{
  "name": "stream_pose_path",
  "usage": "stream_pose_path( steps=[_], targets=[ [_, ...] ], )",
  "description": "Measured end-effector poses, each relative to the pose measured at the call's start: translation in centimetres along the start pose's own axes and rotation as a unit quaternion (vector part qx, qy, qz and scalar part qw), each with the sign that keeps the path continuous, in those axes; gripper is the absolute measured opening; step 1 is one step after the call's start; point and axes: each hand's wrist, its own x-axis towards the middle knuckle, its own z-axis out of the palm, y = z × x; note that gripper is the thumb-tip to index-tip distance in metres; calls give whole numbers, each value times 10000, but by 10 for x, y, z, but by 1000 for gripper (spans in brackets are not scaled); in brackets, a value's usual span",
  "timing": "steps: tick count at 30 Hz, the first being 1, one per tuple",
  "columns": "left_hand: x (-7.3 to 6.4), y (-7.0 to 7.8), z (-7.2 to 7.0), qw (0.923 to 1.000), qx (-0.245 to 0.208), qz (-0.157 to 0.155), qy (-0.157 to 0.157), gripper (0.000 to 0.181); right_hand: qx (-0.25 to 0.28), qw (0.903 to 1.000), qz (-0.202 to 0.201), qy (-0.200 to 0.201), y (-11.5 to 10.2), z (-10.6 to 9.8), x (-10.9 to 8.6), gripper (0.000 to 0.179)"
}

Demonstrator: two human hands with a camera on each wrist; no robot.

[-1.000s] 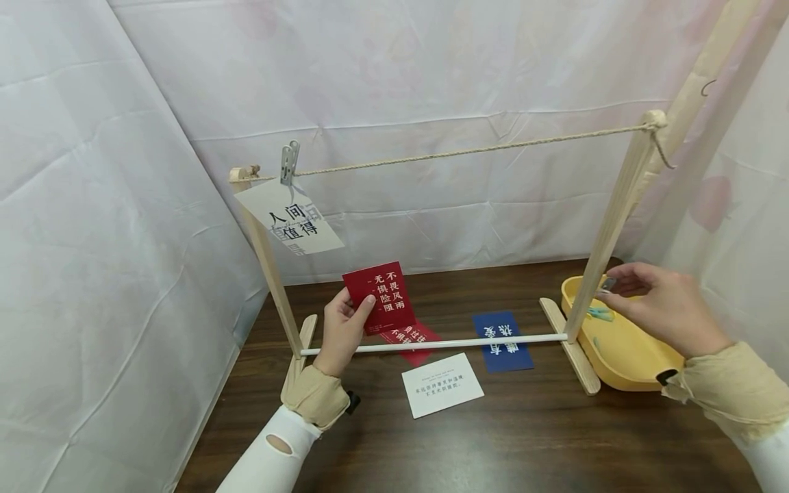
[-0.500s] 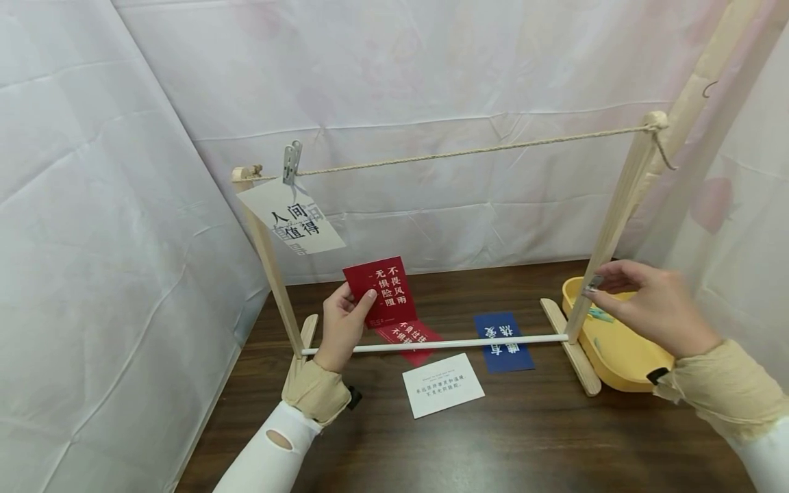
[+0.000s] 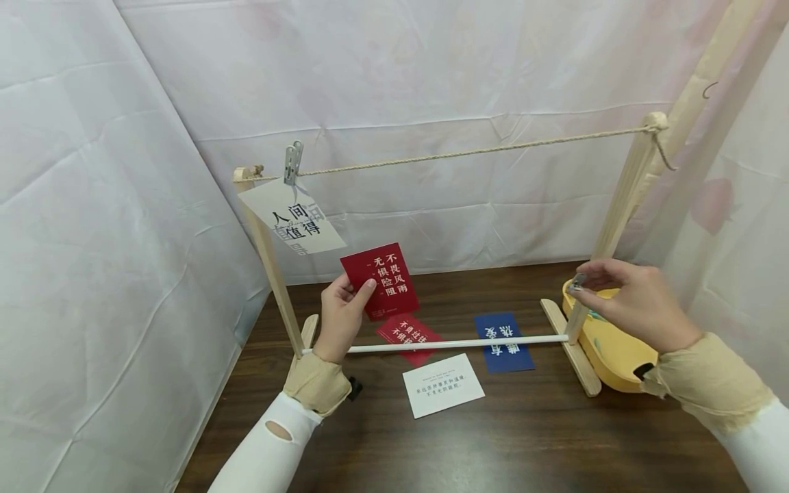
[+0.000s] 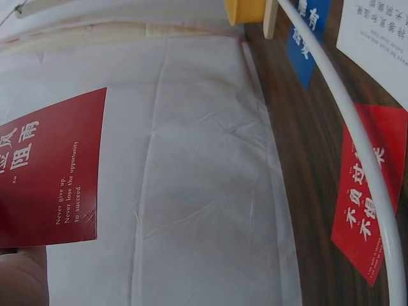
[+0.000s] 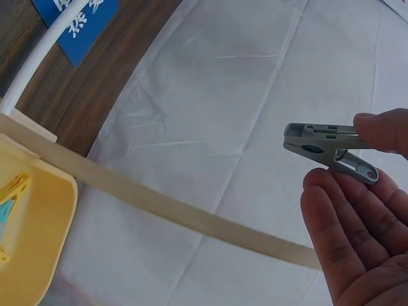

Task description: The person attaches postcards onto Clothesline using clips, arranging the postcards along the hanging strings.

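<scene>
Red card (image 3: 390, 281), upper of 2, sits pinched in the left hand (image 3: 341, 316) below the rope (image 3: 462, 153), long axis leaning left at its top, while the right hand (image 3: 641, 301), well to its right, pinches a grey clip (image 5: 326, 153).

Two hands (image 3: 342, 315) (image 3: 647, 301), two red cards (image 3: 388, 291) (image 3: 409, 333), two white cards (image 3: 296, 219) (image 3: 444, 385), one blue card (image 3: 502, 325), two grey clips (image 3: 291, 164) (image 5: 312, 141), one rope (image 3: 456, 155), one rod (image 3: 431, 344), two rack posts (image 3: 269, 263) (image 3: 622, 192), one tray (image 5: 60, 204), its clips (image 5: 13, 188) uncountable
</scene>
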Motion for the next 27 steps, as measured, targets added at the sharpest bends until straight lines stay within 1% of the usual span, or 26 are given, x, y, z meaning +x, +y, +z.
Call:
stream_pose_path(
  steps=[8, 15, 21, 27],
  targets=[
    [4, 5, 3, 9999, -90, -51, 21, 30, 226, 9996, 125, -146, -7, 6, 6, 30],
    [10, 9, 4, 9996, -241, -32, 112, 30, 249, 9992, 135, -279, -11, 11, 11, 31],
    [16, 11, 4, 9993, -251, 2, 275, 29, 131, 9992, 64, -378, -14, 14, 17, 32],
    [23, 18, 4, 9980, -516, 7, 355, 28, 64, 9993, -123, -344, -18, 17, 23, 30]
  ],
)
